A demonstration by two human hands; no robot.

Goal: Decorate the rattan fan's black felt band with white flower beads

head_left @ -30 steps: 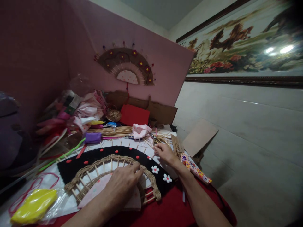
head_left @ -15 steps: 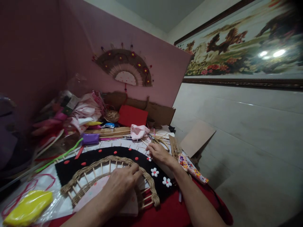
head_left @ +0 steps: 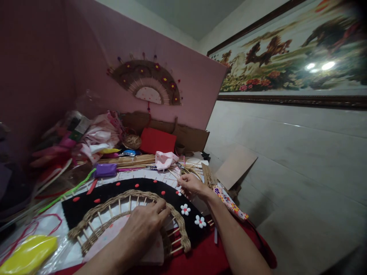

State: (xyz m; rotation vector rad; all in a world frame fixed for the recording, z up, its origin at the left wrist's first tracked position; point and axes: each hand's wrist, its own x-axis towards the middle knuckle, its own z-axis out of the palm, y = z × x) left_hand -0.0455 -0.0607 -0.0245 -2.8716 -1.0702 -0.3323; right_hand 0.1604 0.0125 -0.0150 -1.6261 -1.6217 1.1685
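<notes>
A fan-shaped piece [head_left: 134, 196] lies in front of me, with a black fuzzy band, braided twine arcs, thin sticks and a pale pink dotted centre. Red dots and two white-petalled clay flowers [head_left: 185, 209] sit on the black band. My left hand [head_left: 150, 219] is over the fan's centre, fingers curled in; whatever they hold is hidden. My right hand [head_left: 192, 184] is at the band's upper right edge, thumb and finger pinched together. Just below its fingertips is a red dot with a few white petals [head_left: 179, 193]. Anything in that pinch is too small to make out.
A yellow clay packet [head_left: 30, 254] lies at lower left, a purple packet [head_left: 105, 170] behind the fan. Scissors [head_left: 191, 171], bundled sticks [head_left: 137, 160], pink cloth [head_left: 165, 160] and a red card [head_left: 158, 140] are farther back. A finished fan [head_left: 147, 82] hangs on the pink board.
My right fingertips have lifted slightly off the partly petalled red dot, and the fingers are drawn together. My left hand stays over the fan. The whole view has shifted a little.
</notes>
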